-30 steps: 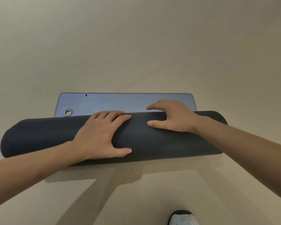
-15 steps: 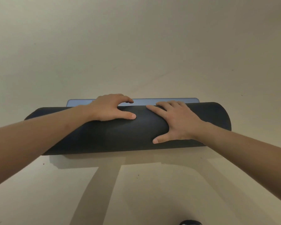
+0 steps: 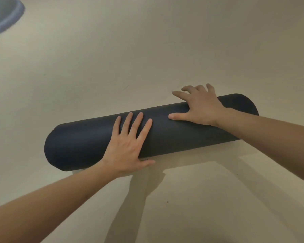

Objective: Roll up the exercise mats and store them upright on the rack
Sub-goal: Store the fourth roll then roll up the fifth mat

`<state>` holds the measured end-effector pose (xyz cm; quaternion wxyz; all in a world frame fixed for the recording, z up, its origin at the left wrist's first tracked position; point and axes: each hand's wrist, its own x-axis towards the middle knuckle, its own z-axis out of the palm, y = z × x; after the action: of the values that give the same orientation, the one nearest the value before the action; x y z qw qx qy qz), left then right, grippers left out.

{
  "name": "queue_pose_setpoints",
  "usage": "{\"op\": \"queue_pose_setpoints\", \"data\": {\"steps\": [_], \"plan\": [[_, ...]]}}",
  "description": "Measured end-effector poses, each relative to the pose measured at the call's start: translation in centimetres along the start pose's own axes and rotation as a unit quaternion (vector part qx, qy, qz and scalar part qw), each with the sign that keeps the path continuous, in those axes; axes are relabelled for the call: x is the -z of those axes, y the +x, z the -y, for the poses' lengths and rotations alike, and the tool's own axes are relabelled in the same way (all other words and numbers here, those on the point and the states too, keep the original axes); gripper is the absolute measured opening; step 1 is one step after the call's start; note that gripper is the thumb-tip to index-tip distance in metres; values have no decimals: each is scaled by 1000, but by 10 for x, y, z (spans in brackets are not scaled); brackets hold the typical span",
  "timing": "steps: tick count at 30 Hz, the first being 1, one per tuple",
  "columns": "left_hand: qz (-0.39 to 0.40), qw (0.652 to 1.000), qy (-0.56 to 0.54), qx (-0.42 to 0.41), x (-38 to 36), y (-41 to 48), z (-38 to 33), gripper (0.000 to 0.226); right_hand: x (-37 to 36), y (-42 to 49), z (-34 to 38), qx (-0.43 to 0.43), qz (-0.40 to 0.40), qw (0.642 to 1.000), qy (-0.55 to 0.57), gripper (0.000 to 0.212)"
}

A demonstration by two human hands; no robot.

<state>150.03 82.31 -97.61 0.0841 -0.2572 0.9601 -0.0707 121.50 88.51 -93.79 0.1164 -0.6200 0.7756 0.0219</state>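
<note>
A dark exercise mat [image 3: 88,141] lies fully rolled into a thick cylinder on the beige floor, slanting from lower left to upper right. My left hand [image 3: 128,146] lies flat on its near side with fingers spread, thumb at the lower edge. My right hand [image 3: 198,106] rests over the top of the roll near its right end, fingers splayed and reaching past the far edge. Neither hand closes around the roll. No flat part of the mat shows.
Part of another bluish-grey mat [image 3: 5,16] shows at the top left corner. Bare beige floor [image 3: 147,50] surrounds the roll on all sides. No rack is in view.
The last flat blue strip of mat has disappeared under the roll. The roll has moved away from me and turned slantwise. My hands have shifted to new spots on it.
</note>
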Motion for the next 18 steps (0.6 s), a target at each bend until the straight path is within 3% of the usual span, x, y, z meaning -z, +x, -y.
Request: {"op": "queue_pose_setpoints", "data": {"steps": [4, 6, 13, 18], "plan": [[-5, 1000, -17, 0, 7, 21, 18, 126, -18, -22, 11, 83, -148, 985, -15, 87], [-13, 1000, -26, -4, 9, 30, 25, 126, -34, -34, 13, 129, -185, 973, -45, 86], [-7, 999, -45, -25, 18, 61, 52, 124, -50, -21, 6, 134, -126, 974, -129, 103], [-93, 995, -10, -47, 16, 52, 26, 102, -35, 1, -3, 141, -94, 981, -91, 101]]}}
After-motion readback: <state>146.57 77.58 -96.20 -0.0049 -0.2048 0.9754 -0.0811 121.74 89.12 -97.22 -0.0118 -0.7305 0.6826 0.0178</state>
